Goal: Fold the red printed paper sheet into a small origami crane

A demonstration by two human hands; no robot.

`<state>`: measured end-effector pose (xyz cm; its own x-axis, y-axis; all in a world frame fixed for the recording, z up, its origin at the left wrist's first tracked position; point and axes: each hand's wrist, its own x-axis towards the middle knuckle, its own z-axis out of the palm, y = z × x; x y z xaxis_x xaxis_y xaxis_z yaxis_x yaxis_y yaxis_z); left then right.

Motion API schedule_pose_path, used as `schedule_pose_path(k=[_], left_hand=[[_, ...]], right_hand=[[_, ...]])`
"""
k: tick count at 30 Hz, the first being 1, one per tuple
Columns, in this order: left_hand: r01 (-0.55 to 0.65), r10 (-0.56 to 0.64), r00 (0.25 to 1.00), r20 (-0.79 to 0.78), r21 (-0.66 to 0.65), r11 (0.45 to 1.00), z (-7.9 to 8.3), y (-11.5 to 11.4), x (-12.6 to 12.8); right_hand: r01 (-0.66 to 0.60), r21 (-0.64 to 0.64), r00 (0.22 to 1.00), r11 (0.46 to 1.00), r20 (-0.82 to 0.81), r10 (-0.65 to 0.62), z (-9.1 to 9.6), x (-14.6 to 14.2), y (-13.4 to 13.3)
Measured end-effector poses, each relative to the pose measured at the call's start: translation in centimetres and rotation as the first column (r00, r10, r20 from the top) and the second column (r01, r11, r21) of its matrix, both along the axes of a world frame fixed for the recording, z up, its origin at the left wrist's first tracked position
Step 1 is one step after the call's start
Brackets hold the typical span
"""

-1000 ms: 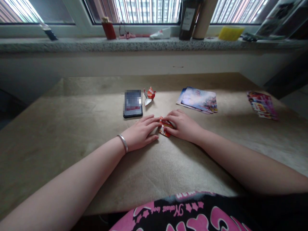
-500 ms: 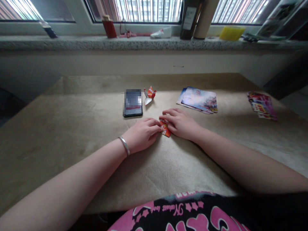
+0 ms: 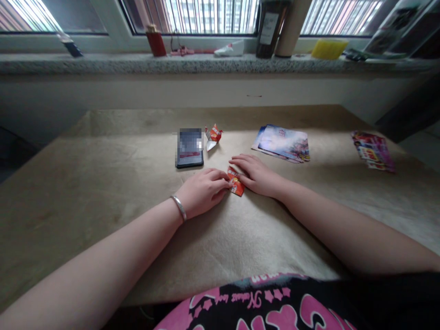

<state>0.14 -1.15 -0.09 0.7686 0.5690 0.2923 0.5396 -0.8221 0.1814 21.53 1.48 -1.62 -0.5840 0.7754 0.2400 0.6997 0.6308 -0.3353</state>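
A small piece of folded orange-red printed paper [image 3: 235, 180] lies on the table between my two hands. My left hand [image 3: 204, 190], with a silver bangle at its wrist, pinches the paper's left edge with its fingertips. From the right, my right hand [image 3: 258, 176] grips the paper's right edge; its upper fingers stretch out past the paper's far corner. Parts of both edges are hidden under fingers. Just beyond stands a folded paper bird [image 3: 214, 134] in the same orange print with a white part. Left of it lies a dark phone [image 3: 190, 149], its screen pixelated.
Several bluish picture sheets [image 3: 283, 142] lie stacked beyond my right hand, and colourful cards [image 3: 374, 152] lie farther right. A beige cover spreads over the table [image 3: 113, 183]. The stone windowsill [image 3: 113, 64] behind it bears a red bottle [image 3: 156, 42], a dark container [image 3: 271, 32] and a yellow block [image 3: 329, 48].
My right hand's fingers have drawn back slightly to the right and upward, so more of the folded paper shows. My left hand has stayed nearly still on the paper.
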Motion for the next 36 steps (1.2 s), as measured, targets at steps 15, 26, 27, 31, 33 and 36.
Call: schedule_pose_path(k=[15,26,27,31,33,36], left_hand=[[-0.079,0.096,0.989,-0.112,0.147,0.986,-0.1,0.2,-0.2],[-0.069,0.08,0.976,-0.204,0.06,0.996,-0.2,0.2,-0.5],[-0.076,0.085,0.974,-0.209,0.054,0.996,-0.2,0.2,-0.4],[-0.104,0.109,0.967,-0.231,0.03,0.994,0.0,0.2,-0.1],[-0.116,0.12,0.962,-0.244,0.03,0.993,0.2,0.1,0.0],[-0.14,0.148,0.955,-0.257,0.047,0.989,0.4,-0.2,0.1]], right_hand=[[-0.08,0.098,0.993,0.992,-0.083,0.089,1.0,0.6,-1.0],[0.047,0.185,0.998,0.982,-0.054,-0.037,-0.1,0.5,0.0],[0.021,0.19,0.999,0.981,-0.05,-0.012,0.1,0.5,0.0],[-0.052,0.172,0.999,0.984,0.001,0.052,0.6,0.4,-0.4],[-0.053,0.161,0.998,0.986,0.023,0.05,0.9,0.5,-0.5],[-0.014,0.148,0.998,0.989,0.058,0.005,1.2,0.8,-0.3]])
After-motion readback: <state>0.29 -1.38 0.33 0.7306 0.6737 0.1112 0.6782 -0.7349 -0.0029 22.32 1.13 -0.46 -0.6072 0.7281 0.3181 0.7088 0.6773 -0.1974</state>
